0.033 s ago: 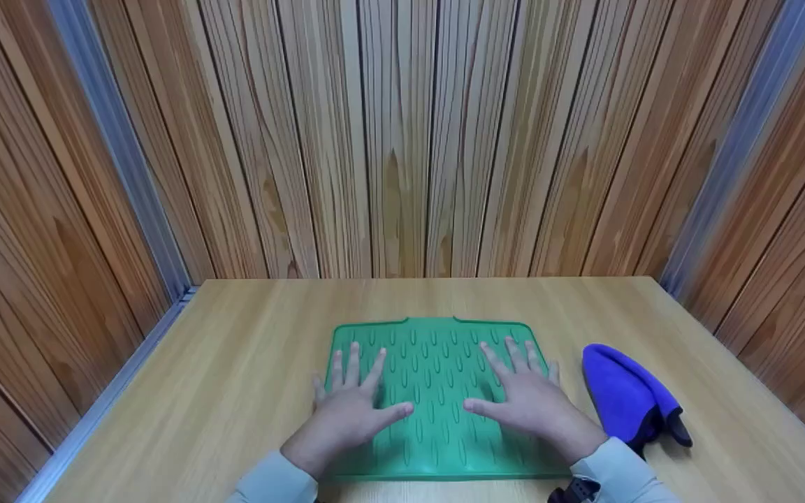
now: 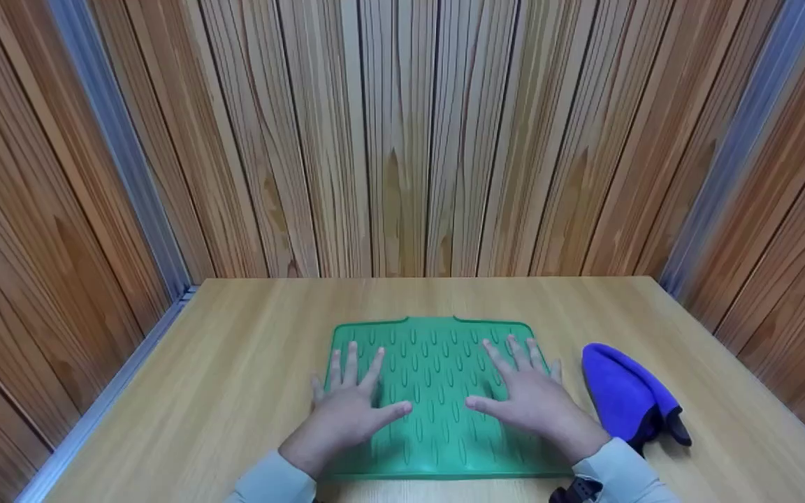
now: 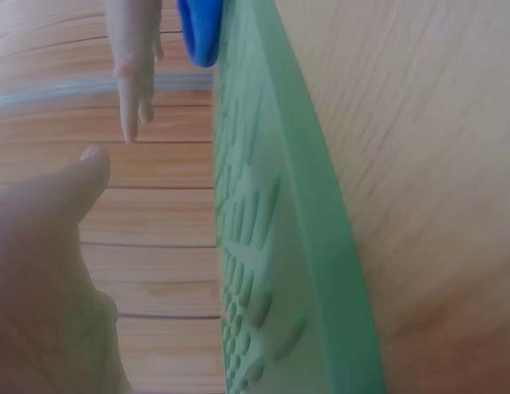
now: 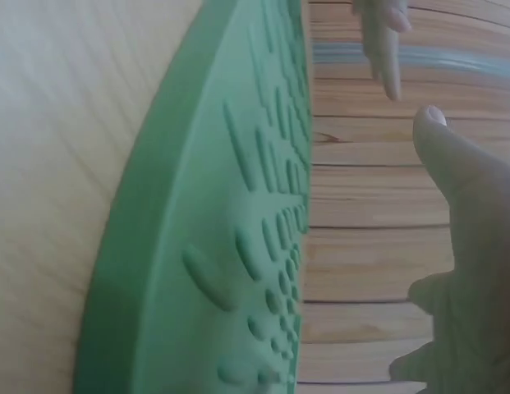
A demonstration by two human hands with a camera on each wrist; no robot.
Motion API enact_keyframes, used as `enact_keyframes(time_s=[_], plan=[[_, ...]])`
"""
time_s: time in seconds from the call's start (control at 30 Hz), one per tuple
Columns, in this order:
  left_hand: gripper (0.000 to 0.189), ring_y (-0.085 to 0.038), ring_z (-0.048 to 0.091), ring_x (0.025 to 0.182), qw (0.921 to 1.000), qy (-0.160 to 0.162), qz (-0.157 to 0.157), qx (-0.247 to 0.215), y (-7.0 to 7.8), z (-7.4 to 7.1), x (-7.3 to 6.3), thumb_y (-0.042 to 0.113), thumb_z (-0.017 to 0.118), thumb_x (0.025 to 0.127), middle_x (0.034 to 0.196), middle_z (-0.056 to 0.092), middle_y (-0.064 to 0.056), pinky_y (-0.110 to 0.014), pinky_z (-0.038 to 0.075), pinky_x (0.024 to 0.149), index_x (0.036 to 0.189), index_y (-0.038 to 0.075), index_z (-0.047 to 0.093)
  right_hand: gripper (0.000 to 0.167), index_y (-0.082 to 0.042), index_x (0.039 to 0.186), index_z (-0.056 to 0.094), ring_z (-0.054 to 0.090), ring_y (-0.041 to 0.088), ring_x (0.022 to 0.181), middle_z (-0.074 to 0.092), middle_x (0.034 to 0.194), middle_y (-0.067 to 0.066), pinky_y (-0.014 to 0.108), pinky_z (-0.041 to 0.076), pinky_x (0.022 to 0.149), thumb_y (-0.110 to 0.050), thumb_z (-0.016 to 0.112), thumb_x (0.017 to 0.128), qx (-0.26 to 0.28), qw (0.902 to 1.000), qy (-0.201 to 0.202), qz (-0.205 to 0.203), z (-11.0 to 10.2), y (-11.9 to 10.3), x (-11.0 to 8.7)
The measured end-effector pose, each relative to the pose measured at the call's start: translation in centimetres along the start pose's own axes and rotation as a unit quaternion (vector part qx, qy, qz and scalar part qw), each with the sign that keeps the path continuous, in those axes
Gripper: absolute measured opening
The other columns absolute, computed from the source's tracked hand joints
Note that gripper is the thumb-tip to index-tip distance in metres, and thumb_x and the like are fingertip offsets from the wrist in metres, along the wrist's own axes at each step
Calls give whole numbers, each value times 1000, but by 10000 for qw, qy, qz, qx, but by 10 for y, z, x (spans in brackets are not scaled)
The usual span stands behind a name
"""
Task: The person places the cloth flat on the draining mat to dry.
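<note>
A green mat [image 2: 436,447] with raised oval ridges and a raised rim lies flat on the table. Over its left part hovers my left hand [image 2: 349,413], palm down with fingers spread; the left wrist view shows a gap between this hand [image 3: 41,254] and the mat [image 3: 324,246]. My right hand [image 2: 534,399] is likewise spread over the mat's right part. In the right wrist view, that hand [image 4: 480,222] is also apart from the mat [image 4: 168,230]. Neither hand holds anything.
A folded blue-purple cloth [image 2: 622,391] with dark edging rests on the wooden table [image 2: 256,349], right of the mat. Wood-panelled walls [image 2: 402,140] enclose the back and both sides, with metal strips at the corners.
</note>
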State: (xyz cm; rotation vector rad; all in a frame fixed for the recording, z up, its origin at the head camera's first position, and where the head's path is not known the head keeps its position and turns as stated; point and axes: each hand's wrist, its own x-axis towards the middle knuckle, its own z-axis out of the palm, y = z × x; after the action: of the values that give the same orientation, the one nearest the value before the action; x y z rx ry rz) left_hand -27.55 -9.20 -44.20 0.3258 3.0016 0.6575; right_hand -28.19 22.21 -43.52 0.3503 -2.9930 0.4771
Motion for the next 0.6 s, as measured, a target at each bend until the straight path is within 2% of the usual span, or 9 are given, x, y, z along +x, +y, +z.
enact_keyframes(time_s=[0.1, 0.33, 0.6], plan=[[107, -46, -14, 151, 10000, -21, -31, -69, -4, 0, -5, 92, 42, 78, 169, -9, -15, -78, -9, 107, 163, 35, 10, 111, -26, 163, 19, 1, 52, 150, 13, 167, 22, 78, -1, 109, -91, 45, 77, -26, 9999, 161, 7, -4, 5, -6], [109, -50, -10, 150, 9985, 36, -191, -517, -20, -7, -8, 88, 50, 78, 168, -9, -20, -78, -8, 108, 163, 33, 12, 111, -20, 164, 13, 2, 55, 148, 14, 164, 28, 75, -6, 110, -87, 47, 82, -7, 9967, 776, 227, -26, 44, -20], [111, -52, -9, 150, 9926, -124, -422, -1135, -38, -7, -12, 81, 60, 80, 166, -7, -26, -77, -9, 109, 164, 25, 14, 112, -14, 163, 13, 13, 59, 144, 23, 159, 31, 80, 3, 107, -80, 55, 84, -218, 9898, 1324, 488, -41, 89, -38]])
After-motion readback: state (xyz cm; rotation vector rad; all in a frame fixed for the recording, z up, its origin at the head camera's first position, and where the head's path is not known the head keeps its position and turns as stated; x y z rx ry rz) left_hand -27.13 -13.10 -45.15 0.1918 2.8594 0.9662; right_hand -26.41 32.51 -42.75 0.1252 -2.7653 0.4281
